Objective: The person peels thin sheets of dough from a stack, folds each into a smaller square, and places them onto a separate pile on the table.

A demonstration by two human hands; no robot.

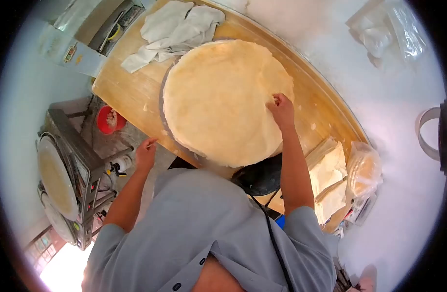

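A large, round, pale yellow stack of thin flatbread sheets lies on the wooden table, its rim ragged. Over the right part of the stack is my right hand, thumb and fingers curled together in a pinch. Whatever is between those fingertips, if anything, is too small to make out. My left hand hangs beside the table's near left edge, apart from the stack. Its fingers are loosely bent and partly apart, with nothing plainly held. A grey round board shows under the stack's left rim.
Grey cloth lies at the table's back left. Folded sheets and a bagged stack sit at right. A black object is at the near edge. Left are a red bowl and round griddles on a metal frame.
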